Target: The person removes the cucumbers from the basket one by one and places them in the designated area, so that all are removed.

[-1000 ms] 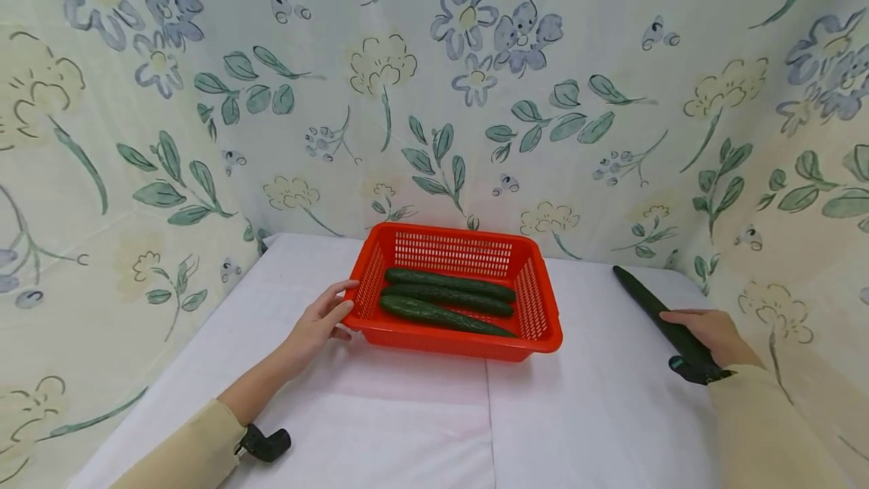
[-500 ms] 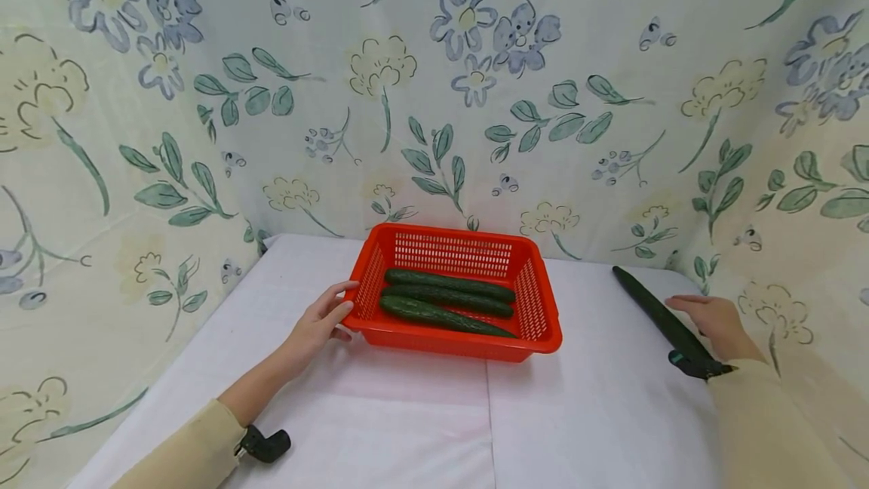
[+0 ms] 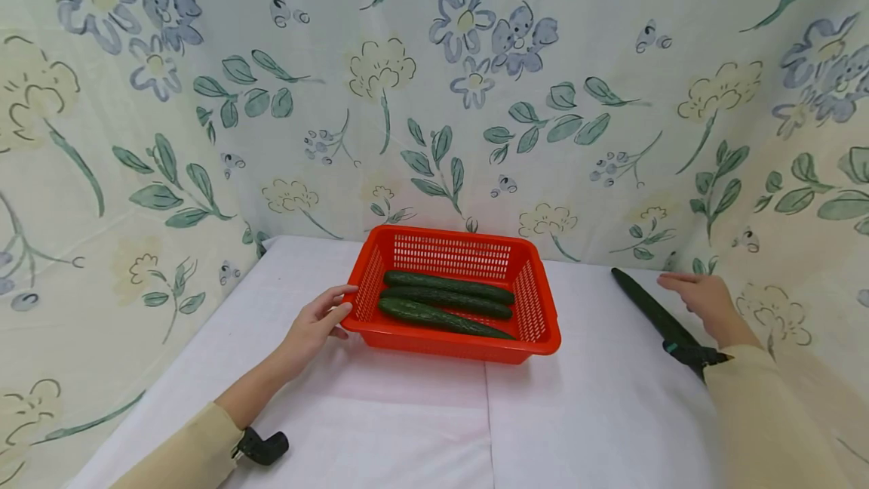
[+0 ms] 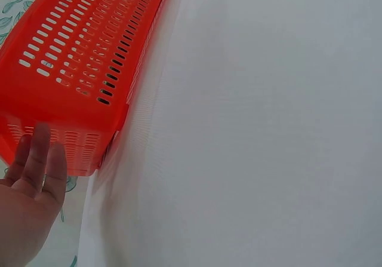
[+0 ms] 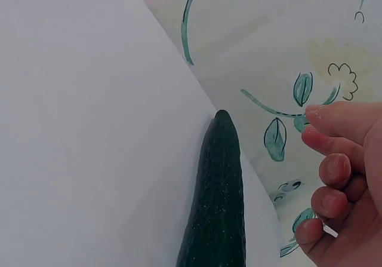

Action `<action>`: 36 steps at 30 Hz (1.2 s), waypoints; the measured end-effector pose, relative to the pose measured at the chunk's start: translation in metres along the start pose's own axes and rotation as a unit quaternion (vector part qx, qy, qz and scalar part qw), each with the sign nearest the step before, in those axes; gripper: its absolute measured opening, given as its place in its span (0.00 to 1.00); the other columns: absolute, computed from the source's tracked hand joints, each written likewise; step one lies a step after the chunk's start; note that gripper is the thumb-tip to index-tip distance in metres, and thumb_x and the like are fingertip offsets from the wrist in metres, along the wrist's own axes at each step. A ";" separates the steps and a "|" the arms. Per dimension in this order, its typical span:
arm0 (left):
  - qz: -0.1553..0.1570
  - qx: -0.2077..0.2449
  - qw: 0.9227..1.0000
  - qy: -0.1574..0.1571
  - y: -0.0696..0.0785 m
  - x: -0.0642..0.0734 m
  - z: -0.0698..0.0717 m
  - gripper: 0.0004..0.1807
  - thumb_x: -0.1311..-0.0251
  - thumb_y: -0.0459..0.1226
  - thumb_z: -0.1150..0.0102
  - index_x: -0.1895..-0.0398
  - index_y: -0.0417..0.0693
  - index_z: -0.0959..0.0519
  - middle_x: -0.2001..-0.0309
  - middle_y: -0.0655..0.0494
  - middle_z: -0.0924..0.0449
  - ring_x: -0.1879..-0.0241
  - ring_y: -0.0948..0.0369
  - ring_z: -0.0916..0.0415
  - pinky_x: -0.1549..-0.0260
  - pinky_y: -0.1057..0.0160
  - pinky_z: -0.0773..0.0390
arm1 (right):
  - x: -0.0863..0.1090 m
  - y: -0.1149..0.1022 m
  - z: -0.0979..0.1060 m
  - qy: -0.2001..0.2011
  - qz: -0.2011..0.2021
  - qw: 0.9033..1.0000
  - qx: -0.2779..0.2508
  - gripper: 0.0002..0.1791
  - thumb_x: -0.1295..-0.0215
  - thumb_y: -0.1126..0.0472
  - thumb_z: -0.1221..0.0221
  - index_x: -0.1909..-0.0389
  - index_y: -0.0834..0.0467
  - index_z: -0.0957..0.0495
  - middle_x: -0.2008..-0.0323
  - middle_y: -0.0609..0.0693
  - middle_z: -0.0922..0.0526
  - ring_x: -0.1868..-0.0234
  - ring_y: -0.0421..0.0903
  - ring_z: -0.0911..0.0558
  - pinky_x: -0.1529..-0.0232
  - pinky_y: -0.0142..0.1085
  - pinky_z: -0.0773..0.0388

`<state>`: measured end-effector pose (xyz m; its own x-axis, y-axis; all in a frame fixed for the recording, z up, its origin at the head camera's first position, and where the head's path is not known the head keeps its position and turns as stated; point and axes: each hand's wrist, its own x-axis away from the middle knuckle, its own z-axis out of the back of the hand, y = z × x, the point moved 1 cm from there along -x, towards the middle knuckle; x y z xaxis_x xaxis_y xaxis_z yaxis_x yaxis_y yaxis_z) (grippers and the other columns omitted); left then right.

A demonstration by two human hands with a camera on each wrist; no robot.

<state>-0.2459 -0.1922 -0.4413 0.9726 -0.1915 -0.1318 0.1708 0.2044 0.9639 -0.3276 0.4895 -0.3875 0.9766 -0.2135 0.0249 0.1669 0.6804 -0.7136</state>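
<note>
In the head view my left hand (image 3: 308, 338) touches the left end of a red plastic basket (image 3: 448, 349). Its fingers (image 4: 37, 159) lie fairly straight against the basket's outer wall in the left wrist view; the thumb is hidden there. Several slots pierce the basket walls. Three dark green cucumbers (image 3: 451, 295) lie side by side inside. Another cucumber (image 3: 648, 306) lies on the white cloth at the right. My right hand (image 3: 709, 304) is just right of it, apart from it, with loosely bent fingers and nothing in them. The right forearm's black wrist mount hides part of that cucumber's near end.
A white cloth (image 3: 407, 429) covers the table. Flowered fabric (image 3: 380, 127) hangs close behind it and along both sides. The single cucumber's far tip (image 5: 222, 117) lies near the right edge of the table. Black camera mounts sit on both wrists.
My right hand has let go of the cucumber on the right and moved up and away from it. That cucumber lies where it was. My left hand and the basket keep their places.
</note>
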 end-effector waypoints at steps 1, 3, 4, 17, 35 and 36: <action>-0.001 0.001 1.000 -0.001 0.000 0.000 0.000 0.26 0.25 0.47 0.49 0.27 0.53 0.34 0.36 0.37 0.28 0.56 0.40 0.20 0.57 0.64 0.15 | 0.000 -0.002 0.000 0.000 0.009 1.000 0.001 0.45 0.28 0.36 0.49 0.32 0.73 0.36 0.29 0.75 0.40 0.33 0.72 0.38 0.41 0.65 0.32; -0.002 0.005 1.000 0.000 -0.001 0.000 0.000 0.26 0.25 0.46 0.49 0.27 0.52 0.34 0.36 0.36 0.28 0.56 0.40 0.20 0.58 0.64 0.15 | 0.001 -0.006 0.000 -0.003 0.024 1.000 0.006 0.44 0.27 0.37 0.50 0.32 0.73 0.35 0.30 0.75 0.40 0.33 0.72 0.37 0.43 0.63 0.30; -0.003 0.006 1.000 -0.001 -0.001 0.000 0.000 0.26 0.25 0.46 0.48 0.27 0.52 0.34 0.36 0.36 0.28 0.56 0.41 0.20 0.58 0.64 0.15 | 0.001 -0.008 0.000 -0.005 0.029 1.000 0.008 0.43 0.27 0.37 0.50 0.32 0.73 0.35 0.30 0.75 0.40 0.34 0.72 0.37 0.44 0.62 0.30; -0.030 -0.004 1.000 0.009 0.004 0.004 0.000 0.27 0.27 0.44 0.45 0.28 0.48 0.32 0.40 0.36 0.28 0.60 0.58 0.18 0.59 0.66 0.16 | -0.003 -0.039 -0.001 -0.013 0.077 0.996 0.049 0.40 0.27 0.37 0.49 0.35 0.70 0.30 0.48 0.66 0.30 0.51 0.58 0.32 0.60 0.41 0.32; -0.011 0.014 1.000 0.009 -0.001 0.003 -0.003 0.27 0.27 0.44 0.45 0.29 0.48 0.33 0.39 0.38 0.30 0.57 0.61 0.19 0.59 0.65 0.15 | -0.006 -0.112 -0.002 -0.072 0.115 0.989 0.050 0.36 0.28 0.38 0.45 0.34 0.63 0.27 0.76 0.46 0.32 0.70 0.46 0.29 0.63 0.41 0.35; -0.011 0.013 1.000 0.007 0.000 0.002 -0.003 0.27 0.27 0.44 0.45 0.29 0.48 0.33 0.39 0.39 0.30 0.57 0.61 0.19 0.59 0.65 0.15 | -0.006 -0.116 -0.002 -0.074 0.113 0.990 0.045 0.36 0.28 0.38 0.45 0.34 0.63 0.27 0.76 0.47 0.32 0.70 0.46 0.29 0.62 0.41 0.35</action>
<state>-0.2433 -0.1897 -0.4418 0.9707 -0.1821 -0.1568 0.1890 0.1756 0.9661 -0.3527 0.4108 -0.3065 0.9985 0.0510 -0.0205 -0.0521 0.7604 -0.6473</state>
